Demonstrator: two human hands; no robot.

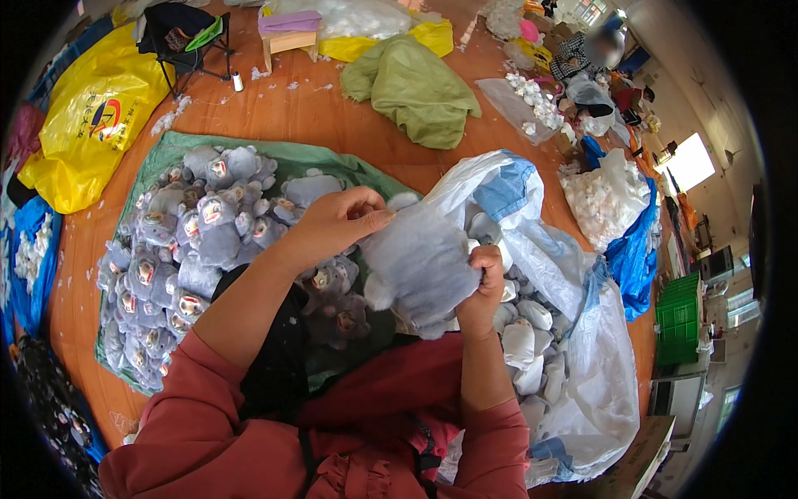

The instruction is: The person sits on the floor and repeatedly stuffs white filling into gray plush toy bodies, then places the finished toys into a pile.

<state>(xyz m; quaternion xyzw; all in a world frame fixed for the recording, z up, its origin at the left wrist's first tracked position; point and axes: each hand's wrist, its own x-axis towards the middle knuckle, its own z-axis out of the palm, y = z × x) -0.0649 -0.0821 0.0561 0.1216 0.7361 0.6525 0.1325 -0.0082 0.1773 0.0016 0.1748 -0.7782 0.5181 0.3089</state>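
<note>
Between my two hands is a fluffy grey plush piece (422, 262), held up in front of my body with small rounded ends at its corners. My left hand (345, 220) pinches its upper left edge between thumb and fingers. At its right edge, my right hand (485, 287) is closed in a fist on the fabric. To the left, a large pile of grey plush toys (218, 220) with small faces lies on a green sheet (337, 155). Under and beyond my right hand, a white woven sack (594, 366) lies open, with pale stuffed pieces (532, 345) in it.
A yellow bag (96, 116) and a folding chair (184, 41) stand at far left. An olive cloth (411, 87) and a small wooden stool (289, 41) are ahead. Far right hold a bag of white filling (611, 200), a green crate (680, 320) and a person (582, 58).
</note>
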